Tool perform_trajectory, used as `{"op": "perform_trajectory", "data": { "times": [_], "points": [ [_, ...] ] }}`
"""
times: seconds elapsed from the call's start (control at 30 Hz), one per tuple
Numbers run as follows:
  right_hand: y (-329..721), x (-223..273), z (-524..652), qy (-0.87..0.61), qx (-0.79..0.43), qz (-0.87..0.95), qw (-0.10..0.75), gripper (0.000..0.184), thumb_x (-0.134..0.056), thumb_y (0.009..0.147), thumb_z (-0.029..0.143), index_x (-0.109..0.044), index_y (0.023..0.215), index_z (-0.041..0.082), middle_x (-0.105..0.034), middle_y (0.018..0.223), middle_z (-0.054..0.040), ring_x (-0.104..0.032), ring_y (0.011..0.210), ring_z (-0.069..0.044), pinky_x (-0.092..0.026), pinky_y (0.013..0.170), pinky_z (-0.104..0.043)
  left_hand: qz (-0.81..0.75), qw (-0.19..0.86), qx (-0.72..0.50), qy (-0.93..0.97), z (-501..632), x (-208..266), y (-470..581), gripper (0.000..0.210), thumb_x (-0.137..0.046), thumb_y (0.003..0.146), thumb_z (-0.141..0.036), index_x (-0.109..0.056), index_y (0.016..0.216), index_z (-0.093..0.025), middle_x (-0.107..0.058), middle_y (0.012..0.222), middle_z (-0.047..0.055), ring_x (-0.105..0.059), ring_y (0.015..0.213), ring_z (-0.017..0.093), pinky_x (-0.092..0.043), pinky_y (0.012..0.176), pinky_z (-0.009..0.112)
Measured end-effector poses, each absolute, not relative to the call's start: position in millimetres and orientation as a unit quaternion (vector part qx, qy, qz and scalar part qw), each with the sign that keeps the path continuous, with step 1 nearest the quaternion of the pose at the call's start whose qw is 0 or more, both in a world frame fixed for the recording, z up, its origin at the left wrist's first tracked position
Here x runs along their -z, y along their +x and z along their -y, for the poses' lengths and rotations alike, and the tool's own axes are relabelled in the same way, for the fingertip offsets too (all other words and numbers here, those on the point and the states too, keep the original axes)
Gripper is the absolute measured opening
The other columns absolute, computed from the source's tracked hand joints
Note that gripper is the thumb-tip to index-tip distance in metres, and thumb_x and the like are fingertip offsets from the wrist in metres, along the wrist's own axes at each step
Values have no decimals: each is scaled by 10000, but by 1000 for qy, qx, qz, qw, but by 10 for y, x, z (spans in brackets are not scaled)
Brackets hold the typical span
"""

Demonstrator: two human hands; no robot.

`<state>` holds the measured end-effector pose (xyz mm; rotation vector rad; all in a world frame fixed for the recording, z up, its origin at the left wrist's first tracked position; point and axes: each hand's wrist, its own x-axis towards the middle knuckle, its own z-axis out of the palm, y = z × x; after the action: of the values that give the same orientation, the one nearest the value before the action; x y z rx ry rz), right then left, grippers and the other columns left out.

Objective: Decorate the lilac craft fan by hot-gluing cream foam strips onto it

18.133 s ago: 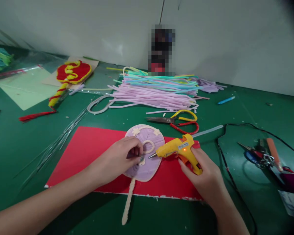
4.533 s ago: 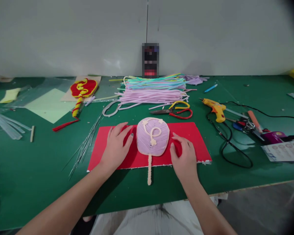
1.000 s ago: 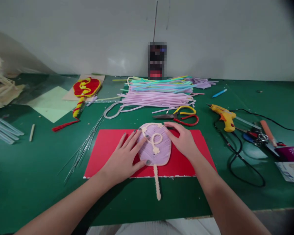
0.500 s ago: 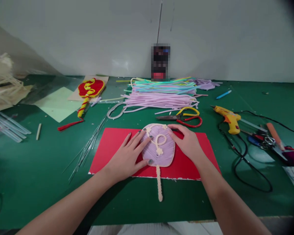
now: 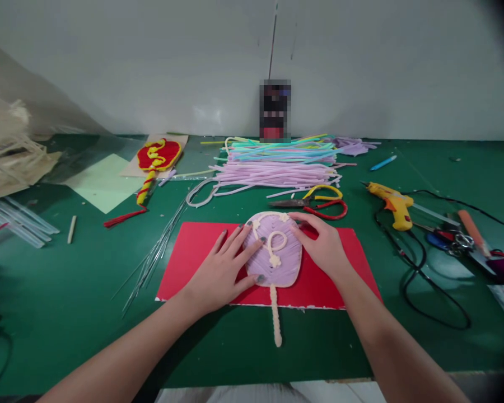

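A lilac hand fan (image 5: pixel 285 254) with a cream edge, a curled cream stem and small cream flowers lies flat on a red board (image 5: pixel 193 252). Its twisted cream handle (image 5: pixel 276 322) points toward me, past the board's front edge. My left hand (image 5: pixel 220 268) rests open, fingers spread, with its fingertips on the fan's left side. At the upper right rim, beside a small cream flower (image 5: pixel 284 217), my right hand (image 5: pixel 319 240) pinches the fan between thumb and forefinger. The right hand's other fingers are partly hidden.
Behind the board are scissors (image 5: pixel 315 202) and a pile of pastel pipe cleaners (image 5: pixel 273 172). A yellow glue gun (image 5: pixel 390 202) with a looping black cord lies right. Thin wires (image 5: pixel 157 254), a red-and-yellow fan (image 5: pixel 157 157) and glue sticks (image 5: pixel 23 221) are left.
The whole view has shifted slightly. Both hands keep about the same places on the fan, with no clear movement of it against the board.
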<state>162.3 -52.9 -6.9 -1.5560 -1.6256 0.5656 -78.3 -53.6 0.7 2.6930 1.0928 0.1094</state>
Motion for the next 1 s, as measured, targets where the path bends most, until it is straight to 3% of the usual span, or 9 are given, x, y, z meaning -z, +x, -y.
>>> {"op": "perform_trajectory", "data": {
  "times": [0.27, 0.47, 0.67, 1.0],
  "points": [
    [1607, 106, 509, -621, -212, 639, 401, 242, -557, 826, 257, -638, 1053, 237, -679, 1002, -24, -615, 810, -173, -505, 805, -340, -404, 118, -55, 905, 533, 46, -790, 732, -417, 877, -530, -140, 1457, -180, -136, 1534, 90, -130, 1407, 242, -178, 1143, 451],
    [1587, 154, 512, -588, -130, 691, 400, 258, -514, 868, 249, -620, 1102, 231, -621, 1179, -51, -546, 1097, -204, -427, 974, -385, -400, 108, -53, 909, 535, 45, -784, 724, -415, 880, -522, -151, 1455, -169, -138, 1533, 92, -126, 1407, 242, -176, 1141, 453],
    [1550, 159, 515, -559, -111, 724, 387, 218, -544, 859, 235, -665, 1039, 258, -603, 1196, -40, -539, 1096, -202, -435, 972, -395, -311, 103, -47, 944, 558, -1, -790, 639, -381, 894, -535, -191, 1444, -272, -174, 1530, 22, -108, 1411, 237, -109, 1140, 486],
    [1526, 158, 545, -528, -102, 765, 355, 233, -534, 863, 211, -692, 1024, 266, -566, 1268, -27, -491, 1159, -205, -414, 998, -402, -303, 124, -30, 944, 549, -15, -764, 618, -350, 904, -538, -234, 1436, -247, -164, 1531, 34, -122, 1408, 246, -139, 1138, 481]
  ]
}}
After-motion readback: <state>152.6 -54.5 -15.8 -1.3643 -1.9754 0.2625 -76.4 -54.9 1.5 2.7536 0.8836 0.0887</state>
